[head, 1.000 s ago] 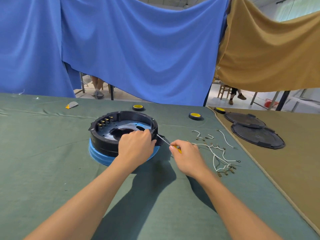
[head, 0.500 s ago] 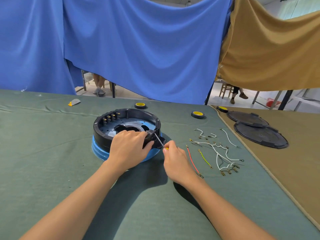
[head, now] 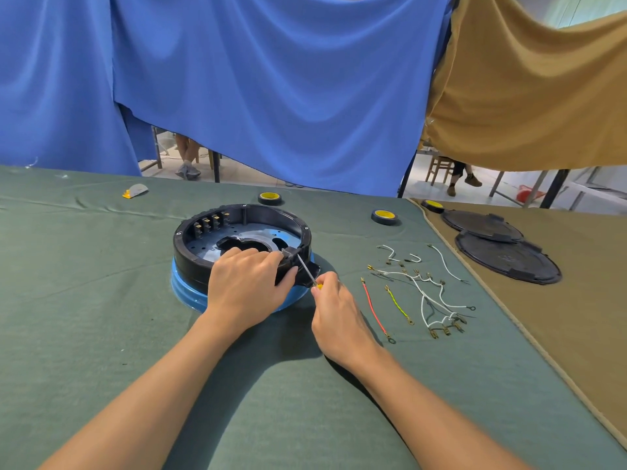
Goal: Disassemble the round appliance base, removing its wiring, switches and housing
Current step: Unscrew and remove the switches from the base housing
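On the dark green cloth-covered table point(head: 101, 334), the right hand point(head: 336, 310) pinches the yellow handle of a slim metal-shafted screwdriver point(head: 307, 270), with the fingers closed tight round it. The shaft slants up and left, and its tip is at a black tab on the rim of the round appliance base point(head: 190, 247), a black plastic ring housing seated on a blue lower shell. The left hand point(head: 247, 286) clasps that housing's near rim, fingers curled over the wall and thumb outside it. The base sits mid-table.

To its right lie a red wire point(head: 373, 308), a yellow-green wire point(head: 398, 305) and tangled white wires point(head: 427, 293) with metal terminals.

Farther off are black tape rolls with yellow cores point(head: 384, 217). Two black round covers point(head: 505, 262) overlap on tan cloth; the nearer one's raised marking is too small to read.
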The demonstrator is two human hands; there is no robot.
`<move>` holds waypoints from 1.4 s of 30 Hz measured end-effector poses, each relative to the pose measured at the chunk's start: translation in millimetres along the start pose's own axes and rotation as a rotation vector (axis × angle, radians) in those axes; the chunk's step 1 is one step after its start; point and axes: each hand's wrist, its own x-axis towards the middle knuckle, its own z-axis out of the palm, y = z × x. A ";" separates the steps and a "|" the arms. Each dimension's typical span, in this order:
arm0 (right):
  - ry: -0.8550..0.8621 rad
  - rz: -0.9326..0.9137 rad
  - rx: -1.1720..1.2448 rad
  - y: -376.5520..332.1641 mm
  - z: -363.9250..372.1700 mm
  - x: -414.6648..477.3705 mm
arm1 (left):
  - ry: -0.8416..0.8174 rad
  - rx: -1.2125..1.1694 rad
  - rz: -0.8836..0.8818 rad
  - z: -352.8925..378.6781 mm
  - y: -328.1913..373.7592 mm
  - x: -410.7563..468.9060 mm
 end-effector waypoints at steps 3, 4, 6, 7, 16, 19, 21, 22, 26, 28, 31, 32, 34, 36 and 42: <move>-0.008 -0.005 0.020 0.7 -0.2 0.1 | 0.001 0.001 0.005 -0.3 0.4 -0.1; -0.011 0.000 0.031 0.7 -1.2 0.8 | 0.001 0.002 0.009 -0.5 0.0 -0.3; -0.011 0.022 0.067 1.5 -3.2 2.2 | 0.000 0.004 0.016 -0.7 -0.8 -0.9; -0.011 0.046 0.091 2.1 -3.9 3.4 | 0.001 0.005 0.016 -0.9 -0.8 -1.1; 0.013 0.303 0.189 2.3 -8.2 30.9 | 0.023 0.005 -0.008 1.2 -0.2 -1.8; 0.031 0.212 0.056 4.6 0.8 23.8 | 0.030 0.002 -0.011 2.8 -0.7 -2.3; 0.042 0.182 0.087 4.7 3.2 21.3 | 0.043 -0.009 -0.010 3.4 -1.7 -2.7; 0.047 0.170 0.089 4.9 3.8 21.3 | 0.047 -0.011 -0.010 3.4 -1.8 -3.0; 0.037 0.148 0.067 5.7 5.5 22.3 | 0.056 -0.019 -0.015 2.2 -1.4 -2.7; 0.038 0.162 0.061 6.3 4.4 22.9 | 0.062 -0.013 -0.012 0.8 -0.7 -2.9; 0.044 0.186 0.035 6.5 2.0 25.3 | 0.052 -0.024 -0.011 0.2 -0.5 -3.5; 0.041 0.194 0.026 6.1 2.0 26.0 | 0.047 -0.025 -0.012 -0.1 -0.3 -3.7; 0.041 0.224 0.011 4.5 2.3 27.8 | 0.025 -0.024 -0.017 -0.7 0.1 -4.2; 0.046 0.262 0.012 3.1 2.6 30.3 | -0.001 -0.018 -0.019 -1.7 -0.5 -3.8; 0.024 0.332 0.027 2.5 0.9 32.9 | -0.015 -0.062 -0.200 -11.3 8.8 5.1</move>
